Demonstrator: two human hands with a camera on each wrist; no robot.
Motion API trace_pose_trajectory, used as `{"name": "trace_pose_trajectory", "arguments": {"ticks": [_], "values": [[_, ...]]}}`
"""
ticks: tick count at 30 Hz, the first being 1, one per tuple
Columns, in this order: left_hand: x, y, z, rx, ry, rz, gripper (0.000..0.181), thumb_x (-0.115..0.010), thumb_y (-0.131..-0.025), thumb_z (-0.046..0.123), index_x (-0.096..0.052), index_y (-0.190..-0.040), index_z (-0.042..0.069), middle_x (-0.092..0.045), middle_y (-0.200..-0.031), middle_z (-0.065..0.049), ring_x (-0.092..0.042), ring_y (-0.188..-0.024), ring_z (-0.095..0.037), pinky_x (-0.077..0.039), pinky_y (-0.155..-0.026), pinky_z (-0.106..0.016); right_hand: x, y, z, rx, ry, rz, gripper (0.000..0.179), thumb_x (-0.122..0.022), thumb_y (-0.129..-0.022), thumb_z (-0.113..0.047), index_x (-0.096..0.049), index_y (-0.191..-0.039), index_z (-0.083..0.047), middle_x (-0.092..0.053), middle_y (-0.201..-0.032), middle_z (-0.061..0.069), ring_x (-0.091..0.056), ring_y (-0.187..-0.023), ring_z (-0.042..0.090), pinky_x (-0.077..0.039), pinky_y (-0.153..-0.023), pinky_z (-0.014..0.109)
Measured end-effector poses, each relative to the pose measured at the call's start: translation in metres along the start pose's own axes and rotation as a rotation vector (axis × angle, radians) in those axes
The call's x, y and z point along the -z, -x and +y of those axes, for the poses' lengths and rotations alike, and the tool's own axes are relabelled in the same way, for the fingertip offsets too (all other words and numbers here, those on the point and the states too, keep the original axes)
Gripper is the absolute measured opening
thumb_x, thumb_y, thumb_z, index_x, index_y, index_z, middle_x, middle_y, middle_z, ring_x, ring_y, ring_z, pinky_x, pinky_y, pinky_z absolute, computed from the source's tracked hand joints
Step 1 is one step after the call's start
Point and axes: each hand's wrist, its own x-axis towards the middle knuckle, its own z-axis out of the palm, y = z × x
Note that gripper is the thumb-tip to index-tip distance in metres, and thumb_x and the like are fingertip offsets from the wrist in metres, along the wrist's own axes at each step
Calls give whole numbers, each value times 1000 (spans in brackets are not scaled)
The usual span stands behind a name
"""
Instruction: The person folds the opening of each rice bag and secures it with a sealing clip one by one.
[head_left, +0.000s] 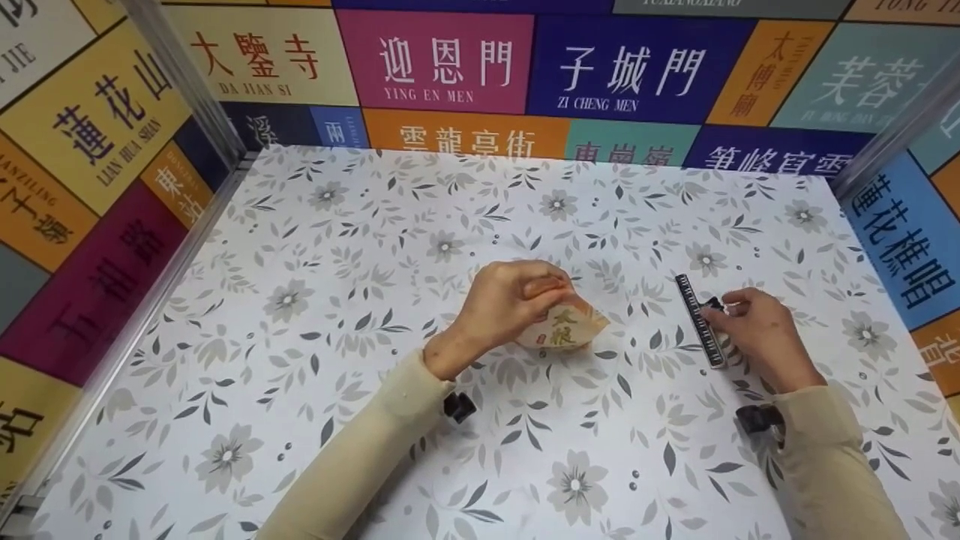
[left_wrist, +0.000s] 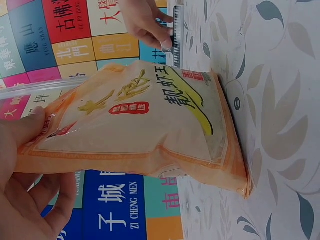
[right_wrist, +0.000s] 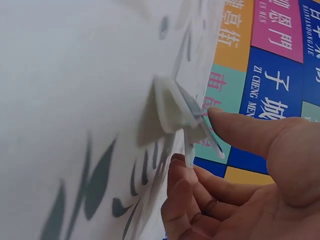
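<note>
In the head view my left hand point(head_left: 495, 304) pinches the top of an orange-edged plastic rice bag point(head_left: 562, 330) near the middle of the table. The left wrist view shows the bag point(left_wrist: 132, 117) upright, its lower edge at the tabletop and its printed front visible. To the right, my right hand point(head_left: 769, 337) pinches a long clip point(head_left: 709, 346) with a black-and-white piano-key pattern. The right wrist view looks along this clip point(right_wrist: 172, 107) from its pale end, with the thumb on one tab and fingers curled beneath.
A white tablecloth point(head_left: 420, 300) with grey flowers and leaves covers the table. Walls of coloured panels point(head_left: 442, 64) with Chinese characters stand along the back and both sides. Small black devices sit at the left wrist point(head_left: 459, 406) and the right wrist point(head_left: 759, 418).
</note>
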Motion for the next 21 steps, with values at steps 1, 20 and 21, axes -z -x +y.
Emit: {"name": "trace_pose_trajectory", "arguments": {"ticks": [1,20,21], "values": [[0,0,0,0,-1,0,13,-82,-90,21,-82,-99,11,-83,-99,-3,-79,-92,-15,-61,-89,-25,1,0,0,-1,11,-16,75,-57,-105,-50,-45,-147,11,-52,-139,38,-55,-122,48,-49,-97,53],[-1,-1,0,-9,-4,5,12,-82,-91,19,-82,-99,10,-83,-98,-4,-79,-92,-17,-60,-90,-24,5,-2,-7,57,13,-53,61,-66,-101,-46,-63,-132,6,-71,-128,25,-65,-110,32,-45,-85,29],[0,-1,0,-8,-6,4,12,-82,-91,19,-82,-99,10,-83,-98,-4,-79,-93,-17,-60,-90,-24,6,-1,-8,61,3,-53,60,-68,-100,-45,-64,-132,5,-75,-123,22,-66,-104,26,-45,-83,26]]}}
